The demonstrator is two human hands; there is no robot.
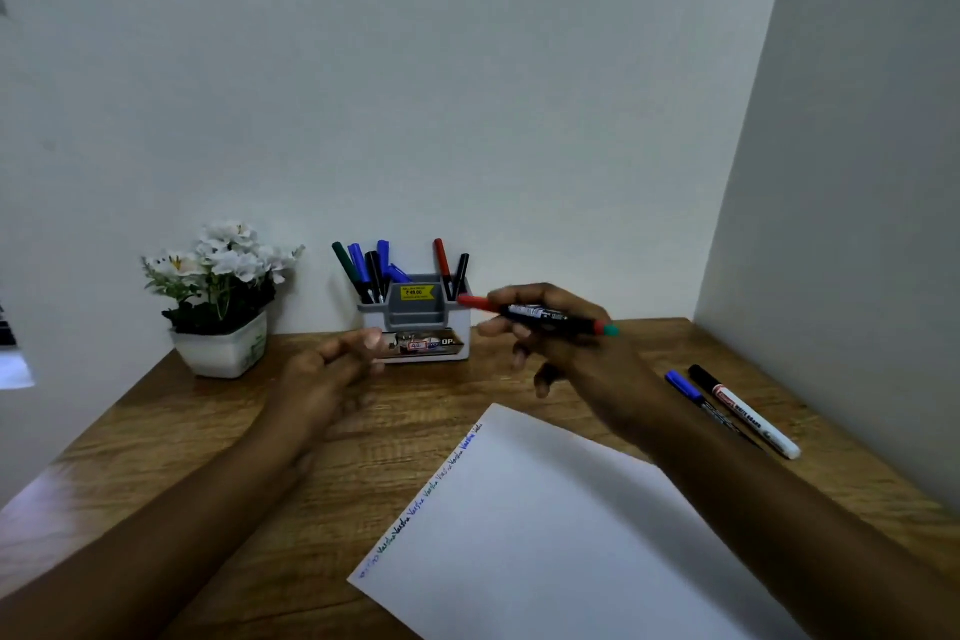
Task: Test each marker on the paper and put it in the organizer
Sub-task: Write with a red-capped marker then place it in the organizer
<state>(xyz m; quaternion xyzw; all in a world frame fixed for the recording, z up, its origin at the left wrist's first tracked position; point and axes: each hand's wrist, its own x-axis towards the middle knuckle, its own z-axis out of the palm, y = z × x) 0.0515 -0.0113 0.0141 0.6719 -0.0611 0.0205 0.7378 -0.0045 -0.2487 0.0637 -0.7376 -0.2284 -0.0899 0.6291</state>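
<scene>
At the back of the wooden desk (156, 431), against the wall (467, 68), stands one grey-and-white organizer (415, 322). In its left compartment I count a cluster of five markers (370, 270): one green, three blue, one black. The right compartment holds two more, a red marker (441, 261) and a black marker (461, 270).

The right hand (561, 343) hovers above the desk, just right of the organizer. It pinches one red-capped marker (535, 313) between thumb and fingers. The marker lies nearly level, its cap pointing at the organizer's right compartment and almost reaching it. The left hand (332, 369) floats in front of the organizer with fingers loosely bent, holding nothing, and hides part of the organizer's lower front label.

One sheet of paper (545, 525) lies near the front edge of the desk, with a line of small coloured scribbles along its left edge. To the right of the right forearm two markers lie side by side on the desk: a blue-capped marker (693, 395) and a whiteboard marker (748, 416) with a black cap. One pot of white flowers (223, 296) sits left of the organizer.
</scene>
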